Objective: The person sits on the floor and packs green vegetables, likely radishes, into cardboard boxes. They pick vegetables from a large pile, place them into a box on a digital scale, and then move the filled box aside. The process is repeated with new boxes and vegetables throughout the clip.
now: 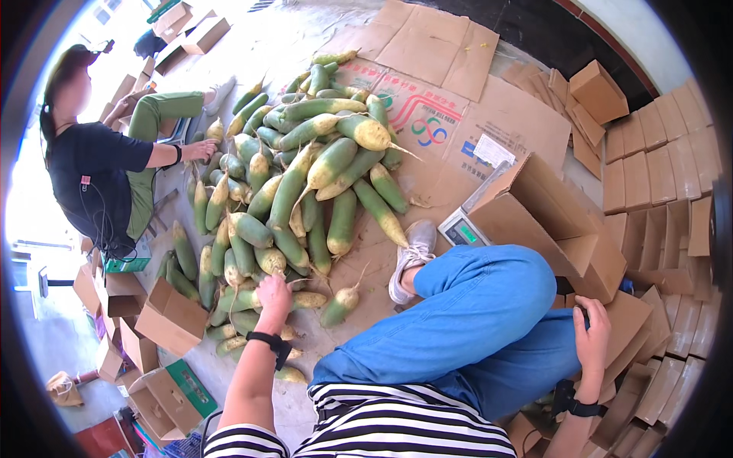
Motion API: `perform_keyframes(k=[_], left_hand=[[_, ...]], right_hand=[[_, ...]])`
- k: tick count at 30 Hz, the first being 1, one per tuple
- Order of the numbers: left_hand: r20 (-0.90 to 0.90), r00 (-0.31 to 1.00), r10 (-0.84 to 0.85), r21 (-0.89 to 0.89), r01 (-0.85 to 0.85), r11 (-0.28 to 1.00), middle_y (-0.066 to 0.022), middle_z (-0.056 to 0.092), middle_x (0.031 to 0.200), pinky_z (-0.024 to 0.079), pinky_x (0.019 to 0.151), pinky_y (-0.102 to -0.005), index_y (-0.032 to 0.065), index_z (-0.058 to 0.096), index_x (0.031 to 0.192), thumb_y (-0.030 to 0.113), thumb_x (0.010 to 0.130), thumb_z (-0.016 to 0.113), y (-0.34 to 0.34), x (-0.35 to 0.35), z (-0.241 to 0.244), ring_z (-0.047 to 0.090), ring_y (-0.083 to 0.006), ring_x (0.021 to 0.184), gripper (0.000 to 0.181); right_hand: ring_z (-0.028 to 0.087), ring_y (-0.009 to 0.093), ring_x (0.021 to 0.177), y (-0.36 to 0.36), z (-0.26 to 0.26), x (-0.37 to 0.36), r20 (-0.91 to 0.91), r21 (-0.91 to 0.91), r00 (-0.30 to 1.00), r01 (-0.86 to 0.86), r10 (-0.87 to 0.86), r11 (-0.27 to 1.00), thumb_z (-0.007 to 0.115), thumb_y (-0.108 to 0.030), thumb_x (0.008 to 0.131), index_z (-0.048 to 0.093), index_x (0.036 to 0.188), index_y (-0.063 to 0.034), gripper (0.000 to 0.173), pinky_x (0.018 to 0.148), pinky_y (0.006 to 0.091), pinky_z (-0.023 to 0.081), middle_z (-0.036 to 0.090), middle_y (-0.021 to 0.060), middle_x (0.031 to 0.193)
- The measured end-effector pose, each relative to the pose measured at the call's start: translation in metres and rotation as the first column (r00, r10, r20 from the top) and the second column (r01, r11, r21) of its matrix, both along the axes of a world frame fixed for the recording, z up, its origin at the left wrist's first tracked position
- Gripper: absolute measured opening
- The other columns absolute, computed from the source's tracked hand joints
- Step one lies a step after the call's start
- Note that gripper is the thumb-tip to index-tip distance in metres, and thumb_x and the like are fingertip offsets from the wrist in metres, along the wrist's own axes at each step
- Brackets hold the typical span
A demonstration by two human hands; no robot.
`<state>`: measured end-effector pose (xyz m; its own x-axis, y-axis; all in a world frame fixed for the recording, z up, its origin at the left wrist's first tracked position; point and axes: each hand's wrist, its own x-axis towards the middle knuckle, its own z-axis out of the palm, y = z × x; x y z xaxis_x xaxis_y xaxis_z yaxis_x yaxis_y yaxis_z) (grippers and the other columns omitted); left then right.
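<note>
A large heap of green radishes (292, 194) with yellowish root ends lies before me. At its near edge, my left hand (275, 296) has its fingers curled against the root end of a radish (270, 261); whether they grip it is hidden. One loose radish (342, 304) lies to the right of that hand. My right hand (593, 332) is beside my bent leg, near the cardboard flaps, fingers slightly apart and nothing seen in it. An open cardboard box (515, 223) is tilted next to a digital scale (465, 229) with a lit display.
Flattened cardboard (426, 51) covers the floor behind the heap. At left, another person (97, 160) sits with a hand on the radishes. Open cartons (172, 318) stand at lower left. Stacked cartons (641, 177) line the right side. My shoe (413, 257) touches the heap's edge.
</note>
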<state>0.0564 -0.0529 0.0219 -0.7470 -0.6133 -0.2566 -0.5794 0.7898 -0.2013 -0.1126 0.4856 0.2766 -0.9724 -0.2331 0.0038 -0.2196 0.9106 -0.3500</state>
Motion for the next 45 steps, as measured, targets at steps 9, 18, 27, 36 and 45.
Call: perform_keyframes(k=[9, 18, 27, 36, 45], left_hand=[[0.001, 0.992, -0.122, 0.366, 0.113, 0.924, -0.0223, 0.063, 0.077, 0.049, 0.066, -0.0489, 0.0015, 0.061, 0.076, 0.039, 0.093, 0.041, -0.038, -0.006, 0.024, 0.062, -0.0384, 0.073, 0.046], [-0.566, 0.824, 0.024, 0.46, 0.292, 0.838, -0.0198, 0.061, 0.103, 0.044, 0.085, -0.0386, -0.0012, 0.059, 0.102, 0.027, 0.096, 0.042, 0.02, -0.08, 0.181, 0.058, -0.0348, 0.096, 0.033], [-0.581, 0.633, 0.512, 0.787, 0.598, 0.154, -0.0124, 0.058, 0.11, 0.053, 0.077, -0.0301, -0.0029, 0.055, 0.113, 0.035, 0.098, 0.038, 0.131, -0.193, 0.281, 0.058, -0.0195, 0.097, 0.044], [-0.503, 0.804, 0.317, 0.785, 0.578, -0.223, -0.0168, 0.055, 0.118, 0.044, 0.089, -0.0351, -0.0036, 0.046, 0.123, 0.039, 0.096, 0.041, 0.217, -0.255, 0.282, 0.055, -0.024, 0.108, 0.051], [-0.063, 0.858, 0.51, 0.903, -0.169, 0.396, -0.0124, 0.064, 0.073, 0.048, 0.056, -0.0315, -0.0045, 0.06, 0.094, 0.034, 0.086, 0.056, 0.063, -0.103, -0.02, 0.058, -0.0169, 0.058, 0.039]], right_hand=[[0.057, 0.031, 0.085, 0.004, -0.001, -0.002, -0.032, -0.011, 0.999, -0.015, 0.014, 1.0, 0.056, -0.013, 0.084, 0.059, 0.096, 0.0002, 0.018, 0.077, 0.0378, 0.045, 0.059, 0.0146, 0.088], [0.058, 0.031, 0.082, -0.003, 0.005, -0.005, -0.047, -0.042, 0.998, -0.048, 0.046, 0.998, 0.058, -0.01, 0.082, 0.06, 0.096, -0.0008, 0.017, 0.074, 0.0379, 0.046, 0.06, 0.0138, 0.088], [0.053, 0.029, 0.102, -0.085, 0.088, -0.059, -0.227, -0.003, 0.864, -0.462, 0.449, 0.887, 0.068, -0.024, 0.076, 0.051, 0.12, -0.0078, 0.05, 0.087, 0.0382, 0.045, 0.055, 0.0115, 0.112], [0.049, 0.035, 0.113, -0.082, 0.078, -0.125, -0.108, -0.148, 0.926, -0.376, 0.363, 0.915, 0.076, -0.029, 0.065, 0.032, 0.134, -0.0046, 0.086, 0.096, 0.0402, 0.04, 0.048, 0.0205, 0.123], [0.057, 0.03, 0.103, 0.009, -0.049, -0.211, 0.632, 0.143, 0.767, -0.257, 0.112, 0.956, 0.08, -0.042, 0.055, 0.045, 0.12, 0.0033, 0.087, 0.089, 0.0346, 0.044, 0.058, 0.0208, 0.11]])
